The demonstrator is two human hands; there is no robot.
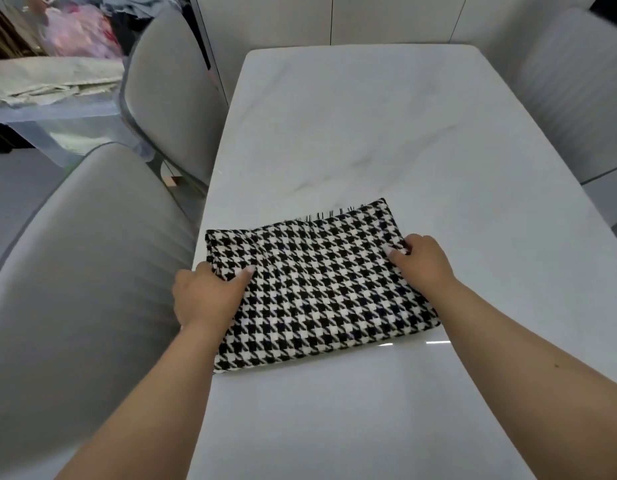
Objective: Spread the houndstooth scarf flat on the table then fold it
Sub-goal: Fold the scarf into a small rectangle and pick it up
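The black-and-white houndstooth scarf [317,285] lies folded into a thick rectangle near the left front of the white marble table [386,140]. A short fringe shows along its far edge. My left hand [206,296] grips the scarf's left edge, thumb on top and fingers tucked under the layers. My right hand [421,261] grips the right edge, fingers curled into the cloth.
Two grey padded chairs [92,271] stand along the table's left side and another grey chair [573,91] at the far right. A clear plastic bin [58,109] with cloth on top sits on the floor at the left.
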